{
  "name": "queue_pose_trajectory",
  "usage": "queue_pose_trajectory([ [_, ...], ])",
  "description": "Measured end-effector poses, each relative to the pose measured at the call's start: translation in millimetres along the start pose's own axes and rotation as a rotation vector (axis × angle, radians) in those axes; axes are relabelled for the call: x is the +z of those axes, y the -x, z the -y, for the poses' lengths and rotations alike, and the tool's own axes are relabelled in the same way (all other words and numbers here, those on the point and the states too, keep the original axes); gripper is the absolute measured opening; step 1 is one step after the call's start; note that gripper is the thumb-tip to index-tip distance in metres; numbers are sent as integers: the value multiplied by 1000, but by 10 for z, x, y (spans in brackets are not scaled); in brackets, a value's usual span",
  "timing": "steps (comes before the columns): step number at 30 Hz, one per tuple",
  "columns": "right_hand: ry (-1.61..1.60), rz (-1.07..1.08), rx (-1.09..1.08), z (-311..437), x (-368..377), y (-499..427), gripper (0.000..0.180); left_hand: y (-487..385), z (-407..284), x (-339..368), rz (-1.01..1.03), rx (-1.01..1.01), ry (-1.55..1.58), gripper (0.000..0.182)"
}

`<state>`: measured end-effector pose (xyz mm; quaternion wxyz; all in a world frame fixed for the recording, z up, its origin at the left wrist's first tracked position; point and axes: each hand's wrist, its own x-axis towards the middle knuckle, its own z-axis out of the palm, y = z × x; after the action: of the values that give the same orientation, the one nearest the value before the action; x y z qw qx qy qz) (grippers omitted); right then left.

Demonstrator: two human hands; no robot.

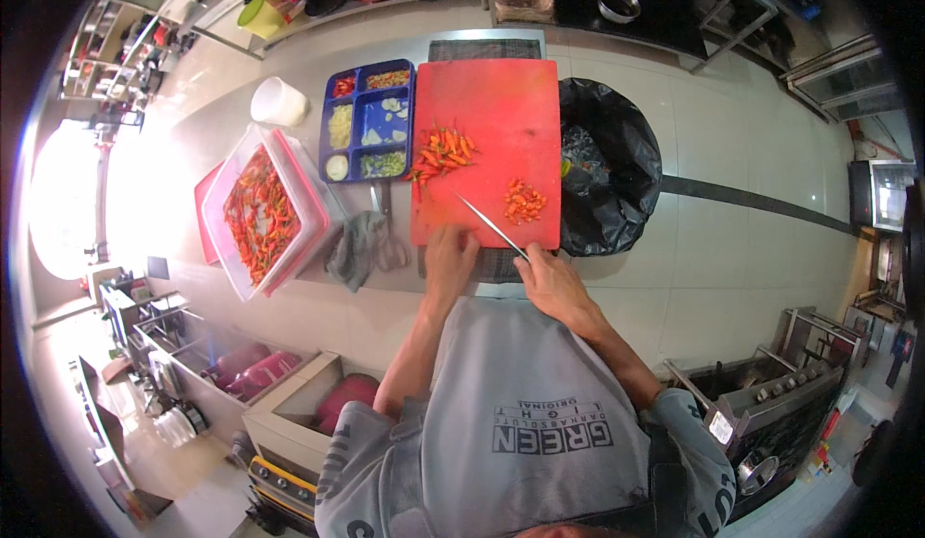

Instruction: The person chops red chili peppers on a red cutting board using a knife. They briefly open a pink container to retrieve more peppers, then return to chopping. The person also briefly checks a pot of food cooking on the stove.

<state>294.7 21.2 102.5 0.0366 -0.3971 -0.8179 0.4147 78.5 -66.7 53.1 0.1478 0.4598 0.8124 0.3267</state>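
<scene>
My right hand (pixel 551 281) grips the handle of a kitchen knife (pixel 493 226), its blade slanting up and left over a red cutting board (pixel 498 97). At the board's near edge rests my left hand (pixel 452 249), its fingers bent over the surface; whether they hold anything is hidden. Whole orange-red chillies (pixel 446 149) lie heaped at the board's left side, and cut chilli pieces (pixel 525 200) form a small pile at the right. A blue divided tray (pixel 324 126) beside the board holds chopped ingredients in its compartments.
Left of the board stand a clear plastic container (pixel 230 249) of red chillies and a white tub (pixel 277 101). A grey cloth (pixel 354 249) lies near scissors (pixel 392 249). A bin lined with a black bag (pixel 636 177) adjoins the board's right edge. Gas stoves (pixel 780 401) stand behind at the right.
</scene>
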Motion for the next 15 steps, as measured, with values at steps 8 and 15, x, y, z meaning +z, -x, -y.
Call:
queue_pose_trajectory([
  [8, 174, 78, 60, 142, 57, -105, 29, -119, -148, 151, 142, 89, 68, 18],
  [15, 162, 165, 105, 56, 162, -222, 24, -215, -280, 99, 222, 27, 107, 18],
])
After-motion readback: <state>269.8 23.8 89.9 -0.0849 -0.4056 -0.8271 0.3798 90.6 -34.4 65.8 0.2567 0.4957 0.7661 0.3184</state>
